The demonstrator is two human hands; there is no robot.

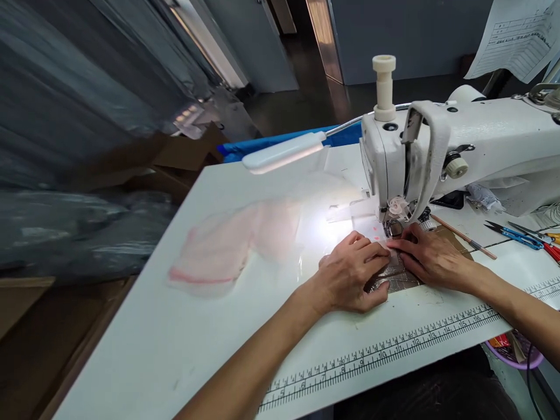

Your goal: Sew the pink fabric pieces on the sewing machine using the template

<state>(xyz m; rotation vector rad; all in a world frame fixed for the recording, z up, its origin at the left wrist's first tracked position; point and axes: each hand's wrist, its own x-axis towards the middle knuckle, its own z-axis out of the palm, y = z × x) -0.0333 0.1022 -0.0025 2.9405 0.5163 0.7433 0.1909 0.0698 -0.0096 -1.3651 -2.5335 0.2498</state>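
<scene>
Sheer pale fabric (275,219) with a pinkish tint lies across the white table, its left part edged by a red-pink strip (199,278). It runs toward the needle of a white sewing machine (382,146). My left hand (352,271) rests on the fabric just left of the presser foot (392,228), fingers bent and holding it down, thumb apart. Close to the foot, my right hand (431,256) pinches the fabric's edge between thumb and fingers. The fingertips partly hide the cloth there. Beneath both hands shows a shiny metallic plate (400,274).
A lamp (284,151) lights the table from above. Right of the machine base lie a thin wooden stick (464,236), blue-handled snips (516,233) and red-handled scissors (553,254). A printed ruler (380,354) follows the front edge. Cardboard boxes (188,154) stand left; a purple basket (514,363) sits below.
</scene>
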